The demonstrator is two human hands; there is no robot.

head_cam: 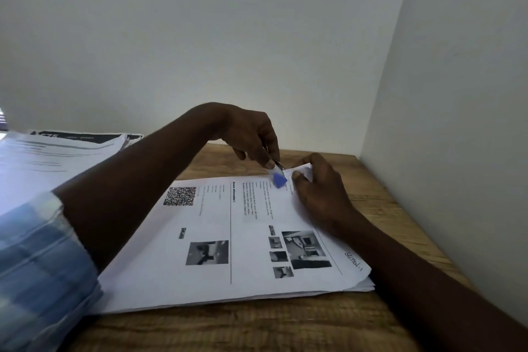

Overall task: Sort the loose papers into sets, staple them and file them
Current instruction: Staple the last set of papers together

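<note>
A blue sleeve was seen nearest, beside a set of papers laid on the table. Its far corner was pinched by the right hand, and a blue-tipped stapler was gripped there by the left hand. Stapling was judged unfinished; another pile lay unfiled.

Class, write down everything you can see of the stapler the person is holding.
The stapler is small, with a blue plastic-looking end and a silvery metal strip above it; the rest is hidden in the left hand, which grips it. It tilts down, blue end on the far corner of the papers, beside the right hand, which pinches that corner.
</note>
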